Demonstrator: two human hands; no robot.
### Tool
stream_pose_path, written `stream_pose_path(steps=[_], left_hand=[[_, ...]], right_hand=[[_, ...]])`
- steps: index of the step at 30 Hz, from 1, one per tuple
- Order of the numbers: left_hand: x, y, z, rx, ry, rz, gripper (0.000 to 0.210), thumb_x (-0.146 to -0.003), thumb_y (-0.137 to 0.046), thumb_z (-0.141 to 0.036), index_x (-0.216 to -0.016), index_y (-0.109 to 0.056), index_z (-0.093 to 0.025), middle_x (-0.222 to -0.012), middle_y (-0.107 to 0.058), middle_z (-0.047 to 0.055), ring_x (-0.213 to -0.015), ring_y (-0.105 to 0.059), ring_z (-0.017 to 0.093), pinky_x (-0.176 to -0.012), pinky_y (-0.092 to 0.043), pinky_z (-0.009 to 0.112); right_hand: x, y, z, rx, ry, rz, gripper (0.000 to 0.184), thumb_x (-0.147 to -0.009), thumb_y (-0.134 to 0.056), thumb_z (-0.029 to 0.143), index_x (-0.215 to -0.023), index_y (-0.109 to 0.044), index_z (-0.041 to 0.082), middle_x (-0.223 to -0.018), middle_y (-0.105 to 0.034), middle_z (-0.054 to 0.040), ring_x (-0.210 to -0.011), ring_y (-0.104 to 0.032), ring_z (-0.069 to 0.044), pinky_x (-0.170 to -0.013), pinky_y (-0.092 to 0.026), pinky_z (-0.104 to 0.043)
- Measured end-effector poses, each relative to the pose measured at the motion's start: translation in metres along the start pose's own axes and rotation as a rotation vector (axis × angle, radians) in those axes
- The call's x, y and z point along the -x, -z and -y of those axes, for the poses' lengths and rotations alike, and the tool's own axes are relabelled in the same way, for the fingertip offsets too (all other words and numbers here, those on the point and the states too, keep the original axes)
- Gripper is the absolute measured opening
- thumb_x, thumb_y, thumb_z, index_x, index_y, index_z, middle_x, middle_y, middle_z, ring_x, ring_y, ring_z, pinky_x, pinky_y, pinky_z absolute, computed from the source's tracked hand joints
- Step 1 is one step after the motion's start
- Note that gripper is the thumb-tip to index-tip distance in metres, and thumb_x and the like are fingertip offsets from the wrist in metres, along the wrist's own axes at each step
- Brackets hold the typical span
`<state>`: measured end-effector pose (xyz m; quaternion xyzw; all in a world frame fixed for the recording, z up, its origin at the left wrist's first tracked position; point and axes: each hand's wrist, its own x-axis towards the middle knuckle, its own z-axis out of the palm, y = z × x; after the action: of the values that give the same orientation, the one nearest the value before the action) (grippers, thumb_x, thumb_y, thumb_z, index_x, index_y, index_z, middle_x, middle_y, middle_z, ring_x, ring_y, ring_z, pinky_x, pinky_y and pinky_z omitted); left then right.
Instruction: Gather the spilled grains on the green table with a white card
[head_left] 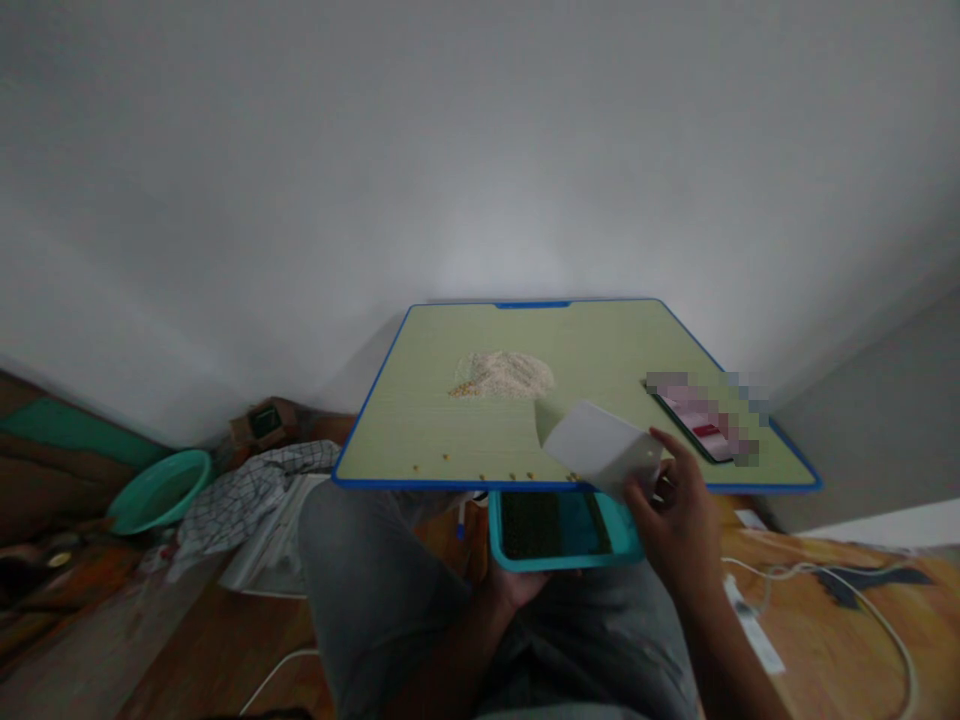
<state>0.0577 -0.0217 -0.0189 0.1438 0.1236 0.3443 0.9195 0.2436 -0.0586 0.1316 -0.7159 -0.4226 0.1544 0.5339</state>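
Right hand closed on white card tilted over near blue edge of green table, left hand gripping teal tray from beneath just below that edge, grain pile mid-table with bare surface around, loose grains along the rim.

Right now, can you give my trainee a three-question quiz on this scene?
1. True or false: the right hand holds a white card at the table's near edge.
2. What does the left hand hold under that edge? A) teal tray B) green basin C) phone
3. Fill in: the grain pile lies near the table's ____.

Key: 1 true; 2 A, the teal tray; 3 middle.
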Motion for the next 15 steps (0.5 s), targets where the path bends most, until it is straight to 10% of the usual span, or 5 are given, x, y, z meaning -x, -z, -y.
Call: stream_pose_path(steps=[5, 9, 15], left_hand=[[0.005, 0.021, -0.003, 0.04, -0.071, 0.148, 0.067, -0.097, -0.046, -0.073, -0.133, -0.076, -0.025, -0.139, -0.067, 0.009, -0.108, -0.073, 0.032, -0.078, -0.065, 0.045], [0.011, 0.029, -0.013, 0.086, -0.183, 0.25, 0.066, -0.109, -0.023, -0.058, -0.143, -0.068, -0.025, -0.151, -0.058, 0.006, -0.14, -0.058, 0.023, -0.122, -0.044, 0.039], [0.017, 0.028, -0.032, 0.07, -0.323, 0.055, 0.056, -0.11, -0.027, -0.043, -0.135, -0.072, -0.022, -0.143, -0.062, 0.006, -0.136, -0.061, 0.026, -0.122, -0.043, 0.045]], right_hand=[[0.001, -0.004, 0.002, -0.015, 0.016, 0.066, 0.071, -0.085, -0.065, 0.035, -0.153, -0.051, 0.02, -0.081, -0.058, 0.001, -0.063, -0.063, -0.017, -0.057, -0.053, -0.028], [0.003, -0.005, 0.003, -0.023, 0.029, 0.117, 0.069, -0.087, -0.064, 0.032, -0.154, -0.051, 0.02, -0.08, -0.056, 0.002, -0.063, -0.06, -0.016, -0.059, -0.052, -0.028], [0.006, -0.005, 0.0, -0.085, 0.028, 0.157, 0.068, -0.085, -0.063, 0.028, -0.153, -0.053, 0.022, -0.084, -0.058, 0.0005, -0.067, -0.06, -0.017, -0.062, -0.052, -0.029]])
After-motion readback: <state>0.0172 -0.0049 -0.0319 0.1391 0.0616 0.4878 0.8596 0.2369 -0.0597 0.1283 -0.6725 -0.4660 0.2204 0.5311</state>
